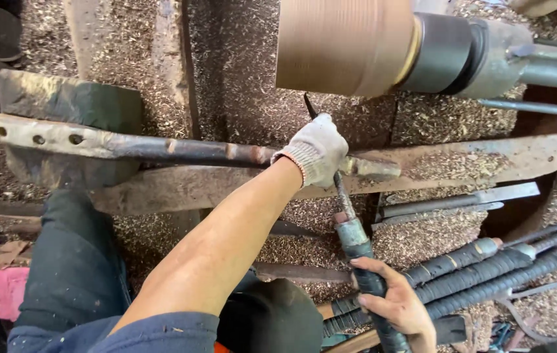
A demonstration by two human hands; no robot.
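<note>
- Long steel turning chisel with black taped handle (355,242): tip under the brown wooden cylinder (344,46), shaft across the rusty iron rest bar (180,150).
- Left hand (314,151), white knit glove: grip clenched on shaft at the bar.
- Right hand (396,304), bare: grip grasping handle.

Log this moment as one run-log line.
left hand: gloved, steadying chisel on tool rest | right hand: bare, gripping handle | wooden workpiece: on lathe

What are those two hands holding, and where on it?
One long metal turning chisel: gloved left hand grips its steel shaft on the rusty tool rest; bare right hand holds its black-wrapped handle.
</note>
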